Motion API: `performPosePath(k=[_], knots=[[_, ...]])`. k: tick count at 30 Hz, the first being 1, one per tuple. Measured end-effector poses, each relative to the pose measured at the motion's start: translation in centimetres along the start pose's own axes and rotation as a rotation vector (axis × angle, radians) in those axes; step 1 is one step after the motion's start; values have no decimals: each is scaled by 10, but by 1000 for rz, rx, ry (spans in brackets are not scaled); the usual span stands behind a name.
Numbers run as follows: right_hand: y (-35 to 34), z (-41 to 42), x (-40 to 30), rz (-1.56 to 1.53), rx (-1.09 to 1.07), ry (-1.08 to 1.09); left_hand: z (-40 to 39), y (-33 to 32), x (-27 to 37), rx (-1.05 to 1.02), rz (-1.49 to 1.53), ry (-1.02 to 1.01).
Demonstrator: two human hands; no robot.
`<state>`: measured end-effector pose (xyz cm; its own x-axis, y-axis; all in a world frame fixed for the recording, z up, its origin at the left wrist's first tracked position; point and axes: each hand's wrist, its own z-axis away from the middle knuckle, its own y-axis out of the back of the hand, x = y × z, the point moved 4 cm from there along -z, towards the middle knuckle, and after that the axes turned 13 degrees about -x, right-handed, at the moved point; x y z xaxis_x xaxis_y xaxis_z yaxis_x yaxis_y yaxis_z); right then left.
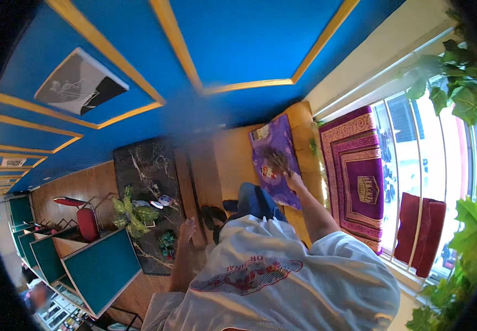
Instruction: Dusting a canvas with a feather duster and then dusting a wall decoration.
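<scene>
My right hand (293,182) grips a bristly brush or small duster (276,159), its bristles over a purple printed cloth (272,128). The cloth lies along a tan upholstered sofa (297,113). My left hand (188,227) is beside the wooden edge (184,165) of a black marble-patterned table (126,165); its fingers are too small to read, and whether it touches the edge is unclear. On the table are a leafy plant (128,211), a smaller plant (167,244) and a small white-and-blue item (164,201).
A purple patterned rug (346,165) and a dark red cloth (420,231) hang by the barred window at right, near leafy vines (470,211). Green partitions (102,269) and a red chair (87,223) stand at left. Another person (37,296) is at lower left.
</scene>
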<state>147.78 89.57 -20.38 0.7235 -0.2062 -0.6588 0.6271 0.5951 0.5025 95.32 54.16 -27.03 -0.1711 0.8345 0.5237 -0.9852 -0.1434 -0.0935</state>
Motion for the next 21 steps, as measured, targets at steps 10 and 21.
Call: performPosePath(k=[10, 21], knots=[[-29, -108, 45, 163, 251, 38, 5, 0, -53, 159, -59, 37], [-106, -219, 179, 439, -312, -171, -191, 27, -41, 273, -674, 142]])
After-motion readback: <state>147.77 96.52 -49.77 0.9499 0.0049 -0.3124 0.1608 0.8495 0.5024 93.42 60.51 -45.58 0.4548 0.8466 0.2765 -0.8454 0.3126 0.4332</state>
